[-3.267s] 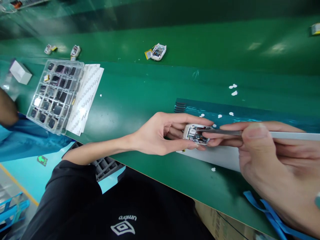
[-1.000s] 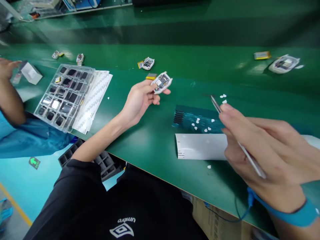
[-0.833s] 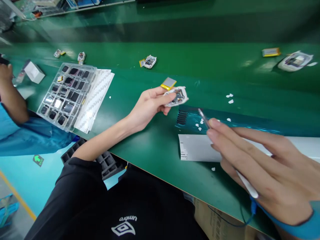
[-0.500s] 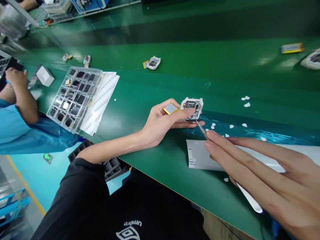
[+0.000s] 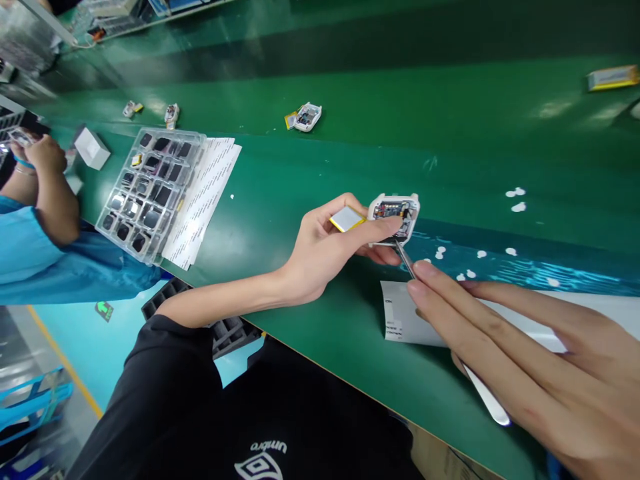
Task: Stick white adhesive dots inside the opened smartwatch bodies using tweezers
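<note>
The left hand reaches out from a bare forearm across the green tabletop, palm turned inward, its thumb and fingers closed around a small white open casing with a circuit board showing inside; a flat silver-and-yellow battery pack lies against the fingers just beside the casing. The right hand lies low and close to the camera, fingers stretched long and pinched on a pair of metal tweezers, whose tip touches the casing's lower edge. Below it lies a white sheet. Compared with a second ago, the left hand has come down from a raised position towards the blue film, and the tweezers have closed in from well apart to meet the casing.
</note>
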The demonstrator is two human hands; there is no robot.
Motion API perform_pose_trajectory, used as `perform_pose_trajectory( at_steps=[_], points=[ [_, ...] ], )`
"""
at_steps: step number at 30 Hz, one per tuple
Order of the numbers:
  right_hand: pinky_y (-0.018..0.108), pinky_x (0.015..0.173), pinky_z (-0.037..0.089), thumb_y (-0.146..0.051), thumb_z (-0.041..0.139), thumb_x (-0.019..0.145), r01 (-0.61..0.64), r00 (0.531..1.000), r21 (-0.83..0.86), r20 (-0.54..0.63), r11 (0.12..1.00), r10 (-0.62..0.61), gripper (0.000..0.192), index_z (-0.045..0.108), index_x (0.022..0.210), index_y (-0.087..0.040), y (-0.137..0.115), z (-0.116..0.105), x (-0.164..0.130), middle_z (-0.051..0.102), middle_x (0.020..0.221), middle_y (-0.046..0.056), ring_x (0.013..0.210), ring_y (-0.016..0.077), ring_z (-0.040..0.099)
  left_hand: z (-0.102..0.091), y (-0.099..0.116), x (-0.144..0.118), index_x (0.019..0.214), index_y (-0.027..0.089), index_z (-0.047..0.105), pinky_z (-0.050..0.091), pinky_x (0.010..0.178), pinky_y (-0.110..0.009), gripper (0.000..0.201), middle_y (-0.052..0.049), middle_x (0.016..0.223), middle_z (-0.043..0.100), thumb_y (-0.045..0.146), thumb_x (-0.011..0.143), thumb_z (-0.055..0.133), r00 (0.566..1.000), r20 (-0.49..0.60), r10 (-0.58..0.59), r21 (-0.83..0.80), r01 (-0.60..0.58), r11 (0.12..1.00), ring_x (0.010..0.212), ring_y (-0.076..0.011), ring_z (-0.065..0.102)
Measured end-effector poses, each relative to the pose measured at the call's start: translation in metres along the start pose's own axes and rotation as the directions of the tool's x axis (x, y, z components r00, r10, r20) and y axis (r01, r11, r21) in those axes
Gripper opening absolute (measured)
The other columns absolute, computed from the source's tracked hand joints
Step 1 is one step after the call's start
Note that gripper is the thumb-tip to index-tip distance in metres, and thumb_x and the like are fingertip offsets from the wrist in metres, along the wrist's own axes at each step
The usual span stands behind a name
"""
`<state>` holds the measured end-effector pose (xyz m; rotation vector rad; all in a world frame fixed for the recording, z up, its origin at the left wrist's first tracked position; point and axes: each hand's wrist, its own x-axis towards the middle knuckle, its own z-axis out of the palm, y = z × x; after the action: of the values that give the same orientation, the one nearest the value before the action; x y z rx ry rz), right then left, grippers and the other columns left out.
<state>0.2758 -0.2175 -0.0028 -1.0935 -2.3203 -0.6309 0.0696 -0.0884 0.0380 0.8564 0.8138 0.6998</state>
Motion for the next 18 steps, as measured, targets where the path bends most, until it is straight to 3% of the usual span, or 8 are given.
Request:
perform_pose_trajectory(
  at_steps=[8,11,18],
  points=[
    [0.043,0.078,0.065,-0.019,0.057,0.096,-0.050,0.999,0.035,-0.002,0.998,0.050,0.062,0.056,0.156,-0.035,0.000,0.001,0.002,0.074,0.134,-0.004,0.111,0.0265,0.076,-0.001,-0.003,0.001,0.069,0.020,0.050,0.063,0.067,-0.027,0.036,0.008,0.062,0.067,0.024,0.083,0.083,0.999,-0.012,0.039,0.039,-0.038,0.998,0.060,-0.0102,0.071],
    [0.036,0.076,0.066,-0.011,0.053,0.097,-0.110,0.994,0.090,0.003,0.990,0.111,0.064,0.050,0.160,-0.023,-0.001,-0.001,0.010,0.075,0.131,-0.001,0.107,0.0240,0.076,0.000,-0.006,0.001,0.069,0.021,0.051,0.064,0.067,-0.027,0.043,0.008,0.059,0.065,0.036,0.078,0.091,0.996,-0.001,0.088,0.070,-0.088,0.994,0.059,-0.0101,0.071],
    [0.032,0.078,0.067,-0.012,0.053,0.102,-0.284,0.959,0.222,0.085,0.933,0.271,0.071,0.031,0.169,-0.023,-0.009,-0.013,0.026,0.074,0.132,-0.001,0.097,0.0223,0.077,-0.002,-0.010,0.005,0.082,0.021,0.057,0.065,0.065,-0.026,0.051,0.005,0.066,0.071,0.056,0.073,0.093,0.990,-0.031,0.139,0.176,-0.131,0.976,0.064,-0.0131,0.076]
  ],
)
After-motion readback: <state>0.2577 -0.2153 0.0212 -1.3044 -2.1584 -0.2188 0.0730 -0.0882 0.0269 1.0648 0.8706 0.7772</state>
